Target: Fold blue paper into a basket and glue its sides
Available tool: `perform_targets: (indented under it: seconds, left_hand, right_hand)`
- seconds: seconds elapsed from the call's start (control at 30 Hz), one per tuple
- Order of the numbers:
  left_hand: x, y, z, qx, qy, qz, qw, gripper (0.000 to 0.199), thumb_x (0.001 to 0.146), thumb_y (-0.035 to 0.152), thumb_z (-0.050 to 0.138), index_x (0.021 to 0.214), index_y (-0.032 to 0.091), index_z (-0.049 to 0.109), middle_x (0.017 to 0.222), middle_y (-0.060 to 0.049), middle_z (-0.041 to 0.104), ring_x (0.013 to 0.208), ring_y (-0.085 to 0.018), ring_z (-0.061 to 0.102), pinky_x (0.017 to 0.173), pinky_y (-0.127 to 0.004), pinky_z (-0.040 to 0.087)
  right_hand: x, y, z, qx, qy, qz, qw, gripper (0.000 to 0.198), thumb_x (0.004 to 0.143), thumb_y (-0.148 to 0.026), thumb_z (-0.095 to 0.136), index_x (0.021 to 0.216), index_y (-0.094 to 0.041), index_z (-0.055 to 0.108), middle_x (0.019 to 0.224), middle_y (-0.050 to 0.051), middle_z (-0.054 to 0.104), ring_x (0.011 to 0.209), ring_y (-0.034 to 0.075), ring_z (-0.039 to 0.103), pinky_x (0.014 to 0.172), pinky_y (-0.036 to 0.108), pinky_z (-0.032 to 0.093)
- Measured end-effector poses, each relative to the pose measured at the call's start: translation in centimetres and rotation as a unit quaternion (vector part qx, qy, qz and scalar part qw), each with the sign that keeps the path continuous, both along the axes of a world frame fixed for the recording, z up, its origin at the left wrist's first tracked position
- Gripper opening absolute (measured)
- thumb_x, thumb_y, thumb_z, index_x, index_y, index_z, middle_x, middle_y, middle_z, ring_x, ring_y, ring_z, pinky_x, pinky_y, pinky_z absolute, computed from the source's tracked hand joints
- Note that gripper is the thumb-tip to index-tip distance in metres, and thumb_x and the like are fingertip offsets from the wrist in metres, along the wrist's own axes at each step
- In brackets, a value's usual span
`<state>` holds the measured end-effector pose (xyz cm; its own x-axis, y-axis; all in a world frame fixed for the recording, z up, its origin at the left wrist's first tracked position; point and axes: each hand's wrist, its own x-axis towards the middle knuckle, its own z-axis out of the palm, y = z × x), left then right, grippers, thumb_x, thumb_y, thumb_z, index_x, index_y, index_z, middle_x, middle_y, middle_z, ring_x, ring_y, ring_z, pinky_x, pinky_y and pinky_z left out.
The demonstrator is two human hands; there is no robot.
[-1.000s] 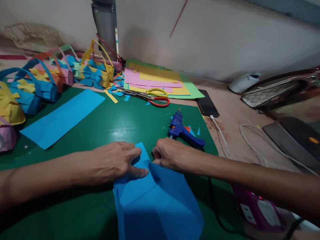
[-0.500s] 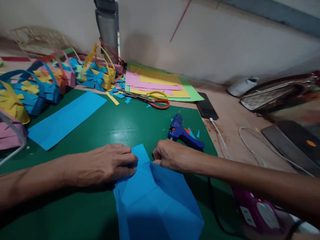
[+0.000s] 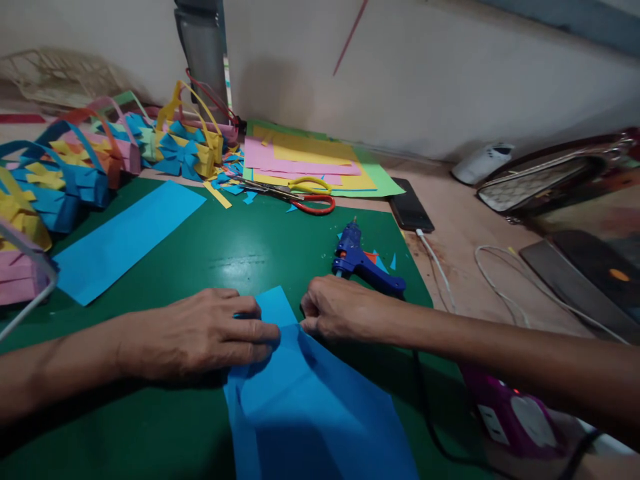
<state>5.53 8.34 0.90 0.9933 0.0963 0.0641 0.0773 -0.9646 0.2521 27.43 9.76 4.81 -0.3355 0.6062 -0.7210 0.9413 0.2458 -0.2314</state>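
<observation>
A large folded sheet of blue paper (image 3: 320,407) lies on the green board, creased and partly lifted toward me. My left hand (image 3: 210,333) presses on its left edge, fingers closed over the paper near the far flap. At the opposite edge my right hand (image 3: 333,308) is curled, thumb and forefinger pinching the paper by the fold; the fingertips are partly hidden. Just beyond that hand lies a blue glue gun (image 3: 360,257), nozzle pointing away. A flat blue paper strip (image 3: 130,240) rests off to the left.
Several small paper baskets (image 3: 187,150) with handles stand at the back left. Scissors (image 3: 300,193) lie before stacked coloured paper (image 3: 320,160). A phone (image 3: 411,205) is charging on the right. A magenta power strip (image 3: 510,417) sits under my right forearm, near a black cord (image 3: 425,407).
My left fingers have shifted slightly right and spread over the fold. The paper's near right part has flattened and stretched toward me. The view has turned a little.
</observation>
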Motion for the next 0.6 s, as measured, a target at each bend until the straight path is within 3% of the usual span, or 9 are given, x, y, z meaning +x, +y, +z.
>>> perform_targets:
  seconds: [0.4,0.5,0.6]
  left_hand:
    - [0.6,-0.4,-0.9,-0.025,0.011,0.024,0.999,0.032,0.092,0.021,0.039,0.123,0.019,0.049,0.127,-0.005,0.055,0.092,-0.024,0.048,0.072,-0.039,0.035]
    - [0.8,-0.3,-1.0,-0.030,-0.003,0.031,0.999,0.029,0.090,0.020,0.041,0.117,0.019,0.053,0.123,-0.005,0.057,0.088,-0.023,0.048,0.071,-0.038,0.036]
    - [0.9,-0.2,-0.9,-0.045,-0.022,0.036,0.998,0.021,0.089,0.017,0.044,0.104,0.020,0.059,0.115,-0.006,0.061,0.087,-0.021,0.050,0.070,-0.036,0.039]
  right_hand:
    - [-0.7,0.7,0.6,0.011,-0.003,0.054,0.998,0.025,0.080,-0.029,0.050,0.066,-0.014,0.064,0.049,-0.003,0.048,0.044,0.009,0.037,0.043,0.024,0.026]
    - [-1.6,1.3,1.1,-0.020,0.017,0.033,0.999,0.040,0.088,-0.037,0.043,0.064,-0.012,0.063,0.050,0.000,0.053,0.044,0.009,0.043,0.045,0.022,0.031]
    - [-2.8,2.2,1.7,-0.066,0.012,0.079,0.995,0.045,0.087,-0.045,0.047,0.061,-0.011,0.062,0.047,0.001,0.053,0.045,0.010,0.048,0.047,0.021,0.035]
